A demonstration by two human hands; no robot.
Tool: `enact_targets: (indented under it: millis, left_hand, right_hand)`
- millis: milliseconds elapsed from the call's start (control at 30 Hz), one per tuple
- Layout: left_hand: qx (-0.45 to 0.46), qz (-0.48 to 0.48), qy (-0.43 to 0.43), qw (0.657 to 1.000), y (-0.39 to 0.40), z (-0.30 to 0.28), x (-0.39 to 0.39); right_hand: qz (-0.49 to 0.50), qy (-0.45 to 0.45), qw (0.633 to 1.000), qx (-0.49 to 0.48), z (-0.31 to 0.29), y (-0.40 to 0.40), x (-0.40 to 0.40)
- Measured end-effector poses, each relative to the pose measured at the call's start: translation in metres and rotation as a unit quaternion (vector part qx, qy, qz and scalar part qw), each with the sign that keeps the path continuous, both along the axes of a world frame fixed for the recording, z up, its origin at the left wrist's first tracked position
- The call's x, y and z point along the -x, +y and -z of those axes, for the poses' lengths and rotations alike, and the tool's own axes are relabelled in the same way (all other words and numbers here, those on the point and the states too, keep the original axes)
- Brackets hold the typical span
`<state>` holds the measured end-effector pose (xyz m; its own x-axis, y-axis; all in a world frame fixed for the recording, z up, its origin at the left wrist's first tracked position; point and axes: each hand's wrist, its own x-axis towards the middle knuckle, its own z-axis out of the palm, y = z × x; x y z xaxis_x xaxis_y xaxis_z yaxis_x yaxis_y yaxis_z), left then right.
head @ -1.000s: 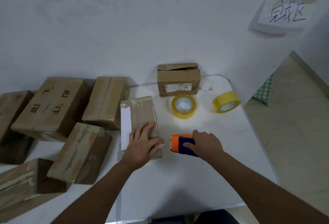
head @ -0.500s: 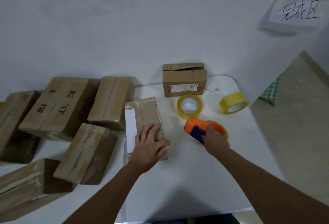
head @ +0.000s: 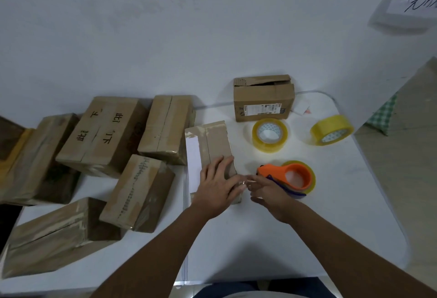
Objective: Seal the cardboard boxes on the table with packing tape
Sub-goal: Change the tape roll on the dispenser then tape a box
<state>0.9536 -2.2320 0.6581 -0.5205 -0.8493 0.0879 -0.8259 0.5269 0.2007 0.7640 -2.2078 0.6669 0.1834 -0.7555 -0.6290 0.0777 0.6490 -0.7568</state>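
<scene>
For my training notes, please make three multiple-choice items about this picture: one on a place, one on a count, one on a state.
1. Where is the orange tape dispenser?
A. right of the box under the left hand
B. on the stacked boxes
C. on the floor

2. How many loose tape rolls lie beyond the dispenser?
A. one
B. two
C. four

3. How is the left hand?
A. flat on the box
B. lifted in the air
C. holding a roll

Answers: 1 A, it sits on the table beside that box. 2 B, one clear, one yellow. 3 A, palm pressed down.

Left hand (head: 218, 186) flat on small box (head: 214, 153), right hand (head: 269, 193) beside orange tape dispenser (head: 289, 177).
</scene>
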Motion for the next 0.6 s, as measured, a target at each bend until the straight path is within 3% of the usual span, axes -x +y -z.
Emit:
enact_targets:
  millis: [167,367,600]
  left_hand:
    - [-0.015,-0.003,0.018,1.000,-0.001,0.001,-0.001]
    - [-0.107,0.061,0.088,0.988,-0.011,-0.017,-0.022]
    - [-0.022,0.125,0.007,0.992,-0.007,-0.002,-0.041]
  right_hand:
    - [0.149,0.008,0.989,-0.017,-0.001,0.007,0.010]
    - [0.159,0.074,0.984,0.006,0.001,0.021,0.013]
    - [0.199,0.105,0.974,0.016,-0.001,0.020,0.003]
